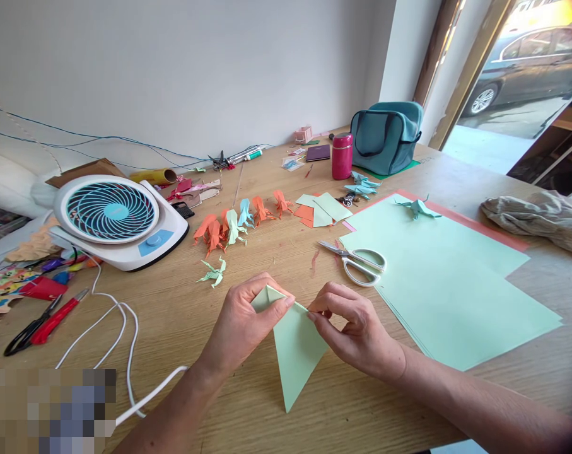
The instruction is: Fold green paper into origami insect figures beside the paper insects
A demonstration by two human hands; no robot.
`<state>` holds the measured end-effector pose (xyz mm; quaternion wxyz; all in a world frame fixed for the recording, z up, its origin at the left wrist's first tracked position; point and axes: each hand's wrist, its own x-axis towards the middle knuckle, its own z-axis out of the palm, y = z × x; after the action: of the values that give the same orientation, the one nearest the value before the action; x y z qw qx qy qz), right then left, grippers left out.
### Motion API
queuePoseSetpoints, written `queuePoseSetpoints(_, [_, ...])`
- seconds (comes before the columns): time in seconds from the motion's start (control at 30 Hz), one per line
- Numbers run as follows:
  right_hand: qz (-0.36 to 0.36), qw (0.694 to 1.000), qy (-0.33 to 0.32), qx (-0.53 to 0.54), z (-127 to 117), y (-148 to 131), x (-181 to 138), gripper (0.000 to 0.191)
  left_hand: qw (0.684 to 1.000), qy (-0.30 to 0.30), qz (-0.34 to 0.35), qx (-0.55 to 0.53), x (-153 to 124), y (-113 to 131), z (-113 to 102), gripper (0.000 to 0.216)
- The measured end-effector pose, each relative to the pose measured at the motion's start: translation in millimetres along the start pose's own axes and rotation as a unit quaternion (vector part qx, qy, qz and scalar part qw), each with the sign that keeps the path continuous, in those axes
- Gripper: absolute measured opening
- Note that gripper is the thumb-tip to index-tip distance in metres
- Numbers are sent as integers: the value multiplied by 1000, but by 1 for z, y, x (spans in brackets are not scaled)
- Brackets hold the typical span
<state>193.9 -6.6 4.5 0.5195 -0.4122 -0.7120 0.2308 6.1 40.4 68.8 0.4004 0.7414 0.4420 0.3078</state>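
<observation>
Above the front of the table I hold a partly folded sheet of pale green paper (299, 350), one long point hanging downward. My left hand (250, 315) pinches its upper left part between thumb and fingers, where a small folded corner shows. With thumb and fingertips, my right hand (354, 325) pinches the upper right edge. Beyond my hands lie white-handled scissors (364, 263), blades slightly apart. A small green folded paper figure (214, 272) lies past my left hand. Behind it stands a cluster of orange, blue and green paper figures (236, 228).
At right lies a stack of large green sheets (460, 302) over orange paper, with a green figure (419, 207) on it. Cut paper pieces (324, 209), a pink flask (342, 156) and a teal bag (385, 142) are farther back. A fan (120, 217) and red-handled cutters (53, 321) occupy the left.
</observation>
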Motion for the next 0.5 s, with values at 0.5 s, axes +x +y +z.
queuePoseSetpoints(0.5, [28,999,-27,-35,-1,10,-1,19,988,69,-75,-116,16,-16,-29,23])
